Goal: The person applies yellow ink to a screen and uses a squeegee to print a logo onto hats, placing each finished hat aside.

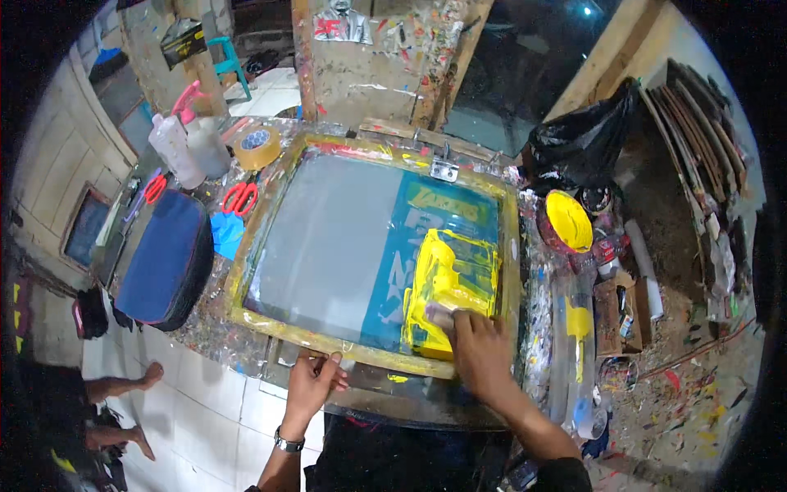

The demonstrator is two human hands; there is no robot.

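A screen-printing frame point(235, 283) lies on the paint-spattered table, with grey mesh and a teal stencil band bearing pale lettering. Thick yellow ink point(455, 256) covers the lower right of the stencil. My right hand point(478, 348) grips a squeegee point(439, 316) smeared with yellow, pressed on the inked mesh. My left hand point(316, 377) holds the frame's front edge near its middle, fingers curled at the rim. A metal clamp point(443, 170) sits on the frame's back edge.
Left: a blue pouch point(160, 258), red scissors point(239, 198), tape point(257, 148), bottles point(176, 152). Right: a yellow paint tub point(568, 220), a cardboard box point(615, 320), stacked boards point(689, 131), a black bag point(578, 148). Another person's bare feet point(139, 373) show at lower left.
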